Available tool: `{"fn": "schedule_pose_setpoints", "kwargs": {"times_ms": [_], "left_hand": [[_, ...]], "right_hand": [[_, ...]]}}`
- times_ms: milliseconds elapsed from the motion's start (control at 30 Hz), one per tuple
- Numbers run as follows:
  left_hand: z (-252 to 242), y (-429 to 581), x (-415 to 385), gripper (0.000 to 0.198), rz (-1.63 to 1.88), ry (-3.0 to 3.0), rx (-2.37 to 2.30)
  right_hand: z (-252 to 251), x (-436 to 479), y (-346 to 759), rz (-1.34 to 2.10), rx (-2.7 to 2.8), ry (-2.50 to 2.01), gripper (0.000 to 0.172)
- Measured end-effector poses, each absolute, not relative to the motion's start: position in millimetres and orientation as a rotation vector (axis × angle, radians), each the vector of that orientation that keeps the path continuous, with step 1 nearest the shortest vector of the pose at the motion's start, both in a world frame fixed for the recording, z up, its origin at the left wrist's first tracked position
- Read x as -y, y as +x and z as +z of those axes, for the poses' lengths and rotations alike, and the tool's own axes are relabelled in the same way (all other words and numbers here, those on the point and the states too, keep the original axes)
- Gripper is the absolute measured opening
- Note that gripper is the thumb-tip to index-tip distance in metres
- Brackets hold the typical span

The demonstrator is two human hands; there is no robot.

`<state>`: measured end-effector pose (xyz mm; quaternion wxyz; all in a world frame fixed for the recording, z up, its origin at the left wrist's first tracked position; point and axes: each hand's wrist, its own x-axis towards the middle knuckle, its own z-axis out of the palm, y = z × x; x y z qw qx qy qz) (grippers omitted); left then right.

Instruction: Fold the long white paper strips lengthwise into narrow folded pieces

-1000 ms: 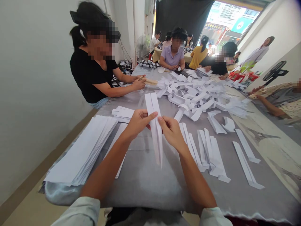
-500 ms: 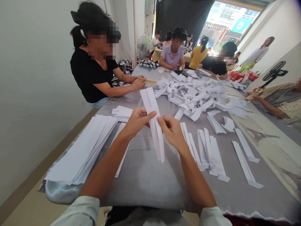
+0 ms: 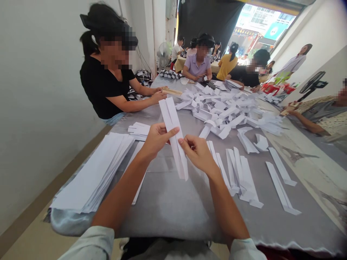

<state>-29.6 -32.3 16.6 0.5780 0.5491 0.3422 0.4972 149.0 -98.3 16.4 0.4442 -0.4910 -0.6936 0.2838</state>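
I hold a long white folded paper strip point(image 3: 173, 133) upright above the grey table point(image 3: 168, 206). My left hand point(image 3: 155, 139) pinches its left edge near the middle, thumb on top. From the right, my right hand point(image 3: 197, 153) grips the same strip with closed fingers. The strip's two long edges are folded in toward its centre line. Its lower end hangs just over the tabletop.
A stack of flat white sheets point(image 3: 94, 175) lies at my left. Folded strips point(image 3: 238, 173) lie in a row at my right, and a big pile of folded pieces point(image 3: 227, 108) fills the table's middle. A person in black point(image 3: 108, 83) sits at the left; others sit farther back.
The strip has slid upward through my fingers and leaned left; its lower end has risen. Both hands stayed roughly in place.
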Motion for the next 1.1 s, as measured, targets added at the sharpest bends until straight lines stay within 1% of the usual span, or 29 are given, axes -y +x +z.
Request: {"fn": "schedule_pose_setpoints", "kwargs": {"times_ms": [167, 333, 500, 567, 767, 833, 967, 1100], "left_hand": [[18.7, -31.3, 33.2, 0.044, 1.214, 1.288, -0.840], [22.8, -32.8, 36.8, 0.044, 1.029, 1.395, -0.815], [17.4, -31.9, 33.2, 0.043, 1.171, 1.356, -0.843], [17.9, -33.6, 32.3, 0.043, 1.164, 1.345, -0.855], [25.7, -41.4, 35.1, 0.044, 0.866, 1.434, -0.774], [25.1, -42.4, 35.0, 0.044, 0.877, 1.442, -0.767], [21.2, -43.0, 32.2, 0.042, 0.978, 1.460, -0.803], [20.6, -44.2, 29.7, 0.045, 1.033, 1.422, -0.842]], "right_hand": [[19.6, 102.5, 150.3, 0.678, 1.763, -1.236, 0.046], [17.8, 100.6, 149.1, 0.657, 1.713, -1.252, 0.046], [17.3, 99.8, 151.1, 0.826, 1.705, -1.243, 0.050], [17.4, 99.9, 152.0, 0.884, 1.712, -1.256, 0.051], [14.1, 96.4, 151.7, 0.818, 1.692, -1.251, 0.051], [13.5, 96.2, 152.0, 0.899, 1.658, -1.248, 0.051], [15.7, 98.8, 155.8, 1.205, 1.661, -1.244, 0.049], [19.2, 99.6, 161.1, 1.320, 1.740, -1.217, 0.049]]}}
